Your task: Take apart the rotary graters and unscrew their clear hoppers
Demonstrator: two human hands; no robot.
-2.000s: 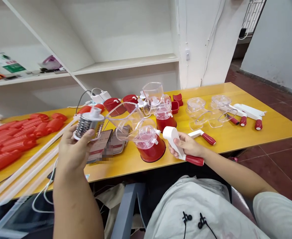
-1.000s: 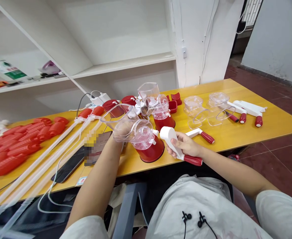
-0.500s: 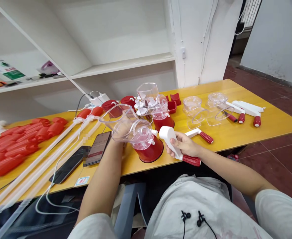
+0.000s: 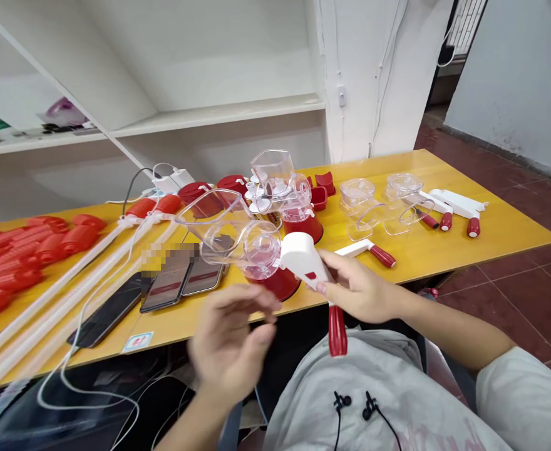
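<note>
Swinging down from the clear plastic hopper [image 4: 223,241], your left hand [image 4: 228,341] is moving empty and blurred, its fingers [image 4: 261,335] loosely released, near the yellow table [image 4: 491,232]'s front edge. Your right hand [image 4: 360,289] is grasping a white crank handle [image 4: 301,257] just beside the hopper's red base [image 4: 280,285], its red grip [image 4: 336,331] pointing down (a small sticker [image 4: 138,341] is unreadable).

A workroom with white shelves [image 4: 210,114], yellow worktable [image 4: 491,228].
</note>
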